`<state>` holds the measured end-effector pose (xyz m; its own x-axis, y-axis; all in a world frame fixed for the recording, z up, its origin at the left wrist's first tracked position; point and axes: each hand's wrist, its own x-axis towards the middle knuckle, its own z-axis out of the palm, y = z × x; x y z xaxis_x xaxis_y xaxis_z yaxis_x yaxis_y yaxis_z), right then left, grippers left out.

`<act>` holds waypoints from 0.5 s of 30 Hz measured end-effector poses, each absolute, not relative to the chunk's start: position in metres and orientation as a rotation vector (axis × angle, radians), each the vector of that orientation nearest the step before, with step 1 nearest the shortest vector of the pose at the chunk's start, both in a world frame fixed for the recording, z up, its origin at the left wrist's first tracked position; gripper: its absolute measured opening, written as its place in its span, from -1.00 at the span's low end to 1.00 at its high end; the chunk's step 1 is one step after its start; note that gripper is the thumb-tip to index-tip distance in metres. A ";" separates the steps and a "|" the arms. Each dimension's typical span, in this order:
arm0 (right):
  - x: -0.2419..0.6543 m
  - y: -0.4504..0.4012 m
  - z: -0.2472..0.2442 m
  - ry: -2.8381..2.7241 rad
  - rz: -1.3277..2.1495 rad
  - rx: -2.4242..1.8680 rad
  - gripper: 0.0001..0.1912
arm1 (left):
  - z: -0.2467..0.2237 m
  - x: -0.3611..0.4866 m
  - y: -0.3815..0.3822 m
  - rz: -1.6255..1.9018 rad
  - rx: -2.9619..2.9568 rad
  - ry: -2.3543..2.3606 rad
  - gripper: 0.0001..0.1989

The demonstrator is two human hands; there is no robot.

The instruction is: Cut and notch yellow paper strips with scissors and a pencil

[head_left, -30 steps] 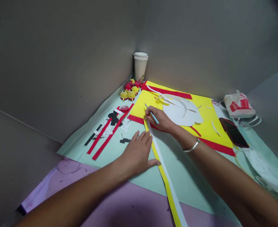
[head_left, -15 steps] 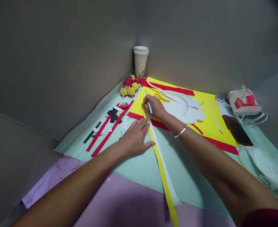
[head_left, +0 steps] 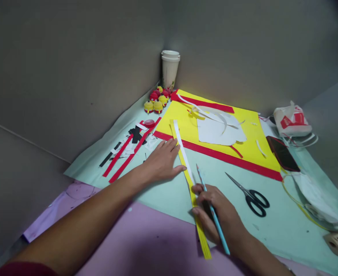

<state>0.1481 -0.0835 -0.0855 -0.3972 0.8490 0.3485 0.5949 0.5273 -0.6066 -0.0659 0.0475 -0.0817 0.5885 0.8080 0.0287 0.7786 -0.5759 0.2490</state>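
My left hand [head_left: 163, 161] lies flat with fingers stretched, its fingertips and thumb against a long yellow strip [head_left: 201, 234] marked with lengthwise lines. A narrower white strip [head_left: 183, 147] lies along the yellow one. Lower down, my right hand [head_left: 225, 212] is closed around a light blue pencil [head_left: 219, 229], whose tip points away from me. The thumb and forefinger of that hand also touch the strips' edge; whether they pinch it I cannot tell. To the right of the pencil, black-handled scissors [head_left: 248, 193] rest on the pale green sheet [head_left: 215, 168].
A yellow card with red borders [head_left: 183, 111] bears a white paper piece [head_left: 219, 132] and curled strips. Red strips [head_left: 125, 170] and black scraps [head_left: 137, 134] lie left. Small red-yellow ornaments [head_left: 157, 106] stand before a cup [head_left: 170, 69]. A phone [head_left: 282, 153] and bag [head_left: 292, 119] are right.
My right hand has come back toward me along the strips with the pencil, from their far end to lower down. The scissors are now uncovered. My left hand stays on the strip.
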 end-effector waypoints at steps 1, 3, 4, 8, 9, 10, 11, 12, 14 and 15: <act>0.148 -0.089 -0.087 -2.147 0.524 -1.151 -0.80 | -0.081 -0.065 0.048 0.198 2.608 1.333 -0.21; 0.148 -0.093 -0.087 -2.187 0.526 -1.121 -0.80 | -0.079 -0.063 0.049 0.169 2.608 1.363 -0.20; 0.148 -0.093 -0.087 -2.204 0.526 -1.107 -0.80 | -0.077 -0.061 0.050 0.145 2.607 1.376 -0.20; 0.150 -0.093 -0.085 -2.239 0.524 -1.078 -0.77 | -0.064 -0.054 0.052 0.027 2.607 1.392 -0.20; 0.150 -0.093 -0.085 -2.241 0.520 -1.081 -0.77 | -0.061 -0.052 0.053 0.019 2.614 1.390 -0.21; 0.150 -0.093 -0.086 -2.239 0.516 -1.085 -0.77 | -0.060 -0.051 0.053 0.024 2.624 1.384 -0.24; 0.150 -0.094 -0.086 -2.235 0.512 -1.090 -0.78 | -0.060 -0.050 0.053 0.041 2.633 1.378 -0.28; 0.149 -0.094 -0.086 -2.229 0.511 -1.090 -0.79 | -0.061 -0.050 0.053 0.066 2.639 1.371 -0.32; 0.149 -0.094 -0.086 -2.220 0.517 -1.083 -0.82 | -0.065 -0.051 0.052 0.119 2.640 1.355 -0.37; 0.149 -0.093 -0.087 -2.219 0.523 -1.079 -0.83 | -0.068 -0.053 0.051 0.137 2.637 1.351 -0.37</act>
<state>0.1493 -0.0933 -0.0866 -0.4823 0.8033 0.3494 0.5627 0.5898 -0.5792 -0.0525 0.0510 -0.0678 0.5843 0.8116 0.0016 0.7955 -0.5731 0.1971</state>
